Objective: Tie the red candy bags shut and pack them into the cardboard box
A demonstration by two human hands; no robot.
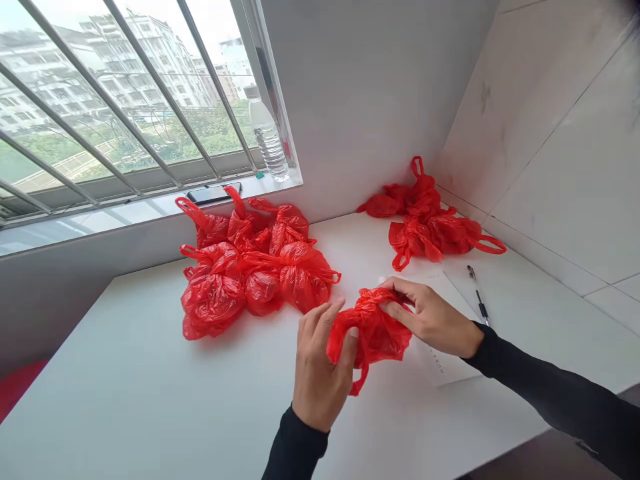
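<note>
A crumpled red plastic bag [374,333] is held just above the white table [125,387] between both my hands. My left hand [320,367] pinches its left side, thumb and fingers closed on the plastic. On the bag's right upper edge, my right hand [434,319] grips with its fingers curled. A loose handle of the bag dangles below. Both my arms wear black sleeves.
A cluster of several tied red bags [250,267] lies to the left, a smaller pile of red bags [430,223] at the back right corner. A sheet of paper [450,363] and a pen [479,297] lie under my right hand. A water bottle [267,137] and phone [214,193] rest on the windowsill.
</note>
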